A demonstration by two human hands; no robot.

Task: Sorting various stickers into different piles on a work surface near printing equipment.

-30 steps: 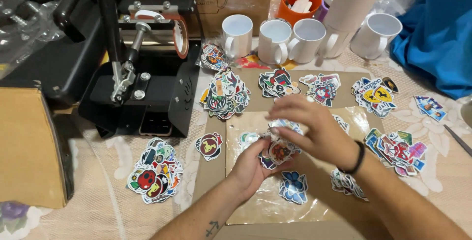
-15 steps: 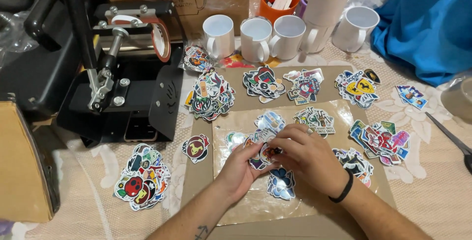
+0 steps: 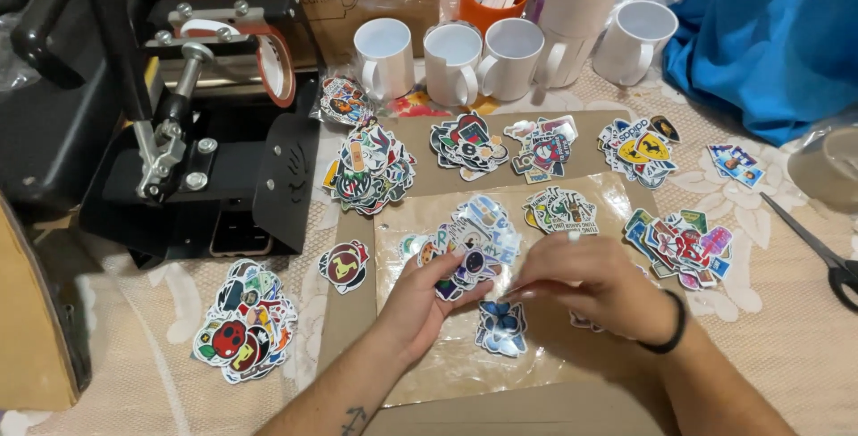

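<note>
Left hand [image 3: 420, 297] now pinches a small fanned stack of colourful die-cut stickers [image 3: 469, 253], right hand [image 3: 590, 284] drawn in beside it, fingertips picking one off.

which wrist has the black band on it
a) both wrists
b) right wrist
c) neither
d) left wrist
b: the black band circles the wrist behind the right hand, while the left hand has a bare wrist as both hands handle stickers.
</note>
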